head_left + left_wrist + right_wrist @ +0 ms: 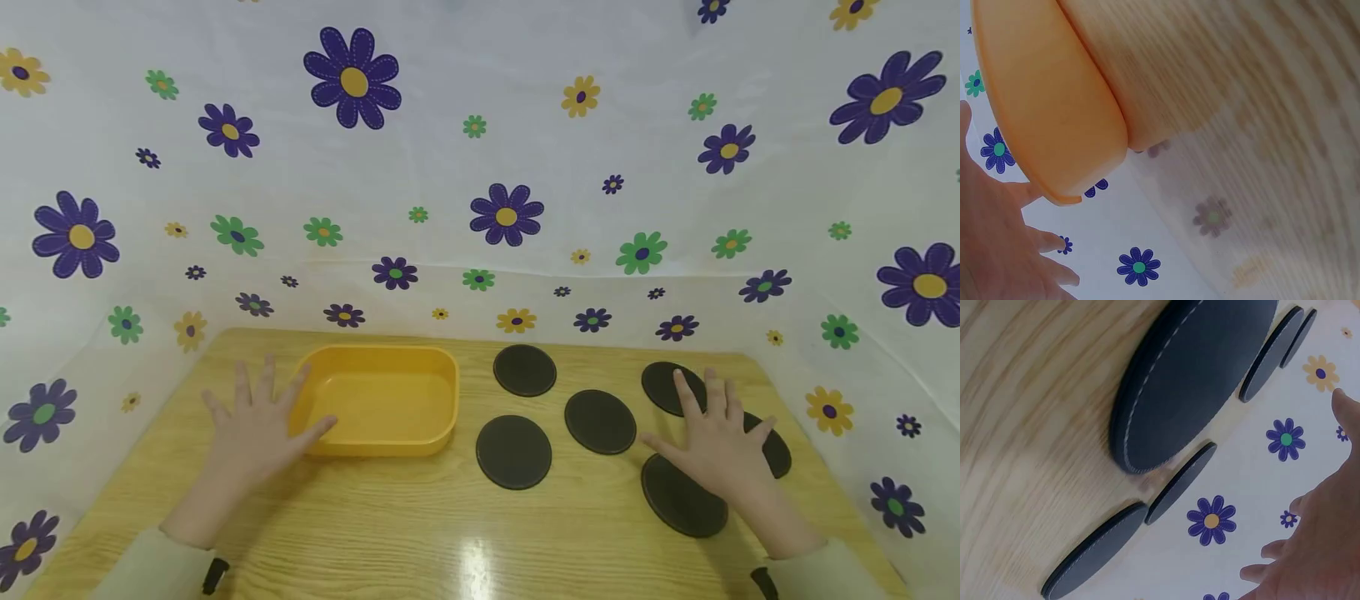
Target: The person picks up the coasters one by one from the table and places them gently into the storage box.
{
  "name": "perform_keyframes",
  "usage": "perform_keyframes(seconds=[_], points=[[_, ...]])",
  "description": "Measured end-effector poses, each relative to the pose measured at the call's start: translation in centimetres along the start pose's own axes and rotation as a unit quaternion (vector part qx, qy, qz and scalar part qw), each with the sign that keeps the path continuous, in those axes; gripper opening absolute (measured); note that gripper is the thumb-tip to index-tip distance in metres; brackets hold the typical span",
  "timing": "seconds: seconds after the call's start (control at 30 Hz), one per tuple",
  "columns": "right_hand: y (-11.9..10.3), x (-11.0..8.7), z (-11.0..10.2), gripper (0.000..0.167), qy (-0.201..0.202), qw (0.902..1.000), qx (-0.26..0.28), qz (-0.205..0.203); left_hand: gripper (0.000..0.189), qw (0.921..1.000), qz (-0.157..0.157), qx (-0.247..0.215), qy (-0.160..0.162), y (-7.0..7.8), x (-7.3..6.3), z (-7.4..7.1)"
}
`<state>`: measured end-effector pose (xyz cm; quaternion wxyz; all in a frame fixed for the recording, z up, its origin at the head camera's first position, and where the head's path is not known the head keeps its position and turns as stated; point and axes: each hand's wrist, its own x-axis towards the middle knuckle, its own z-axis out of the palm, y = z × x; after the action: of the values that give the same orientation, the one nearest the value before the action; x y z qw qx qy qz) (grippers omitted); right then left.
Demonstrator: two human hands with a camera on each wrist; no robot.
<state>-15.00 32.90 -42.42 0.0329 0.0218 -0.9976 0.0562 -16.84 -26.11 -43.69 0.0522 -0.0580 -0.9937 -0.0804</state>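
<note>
Our pale cream left sleeve (153, 568), our matching right sleeve (828, 575), a small black piece (215, 576) at the edge of each, left hand (255, 429) and right hand (720, 446) bare

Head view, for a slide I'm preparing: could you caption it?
Left hand spread near a yellow tray, right hand spread near six black discs lying on a wooden table.
</note>
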Motion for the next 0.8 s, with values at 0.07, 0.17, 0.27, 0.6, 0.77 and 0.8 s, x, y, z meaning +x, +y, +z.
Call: perform_keyframes(seconds=[0.07, 0.17, 0.27, 0.6, 0.77, 0.8], points=[[0.5, 0.1, 0.0, 0.114, 0.006, 1.0000, -0.003, 0.000, 0.097, 1.0000, 0.004, -0.001, 0.005, -0.2, 0.0, 0.2], [1.3, 0.1, -0.1, 0.112, 0.010, 0.9999, -0.006, 0.003, 0.096, 0.9998, 0.011, -0.005, 0.014, -0.4, 0.0, 0.4], [2.0, 0.2, -0.2, 0.111, 0.017, 0.9998, -0.009, 0.005, 0.095, 0.9995, 0.020, -0.009, 0.022, -0.6, 0.0, 0.6], [4.6, 0.7, 0.1, 0.106, 0.066, 0.9977, -0.015, 0.009, 0.091, 0.9955, 0.082, 0.011, 0.045, -0.9, 0.4, 1.3], [6.2, 1.1, 0.7, 0.106, 0.082, 0.9964, -0.015, 0.013, 0.091, 0.9939, 0.103, 0.015, 0.036, -0.9, 0.7, 1.4], [6.6, 1.1, 0.9, 0.107, 0.083, 0.9963, -0.015, 0.015, 0.091, 0.9937, 0.106, 0.016, 0.034, -0.9, 0.7, 1.4]])
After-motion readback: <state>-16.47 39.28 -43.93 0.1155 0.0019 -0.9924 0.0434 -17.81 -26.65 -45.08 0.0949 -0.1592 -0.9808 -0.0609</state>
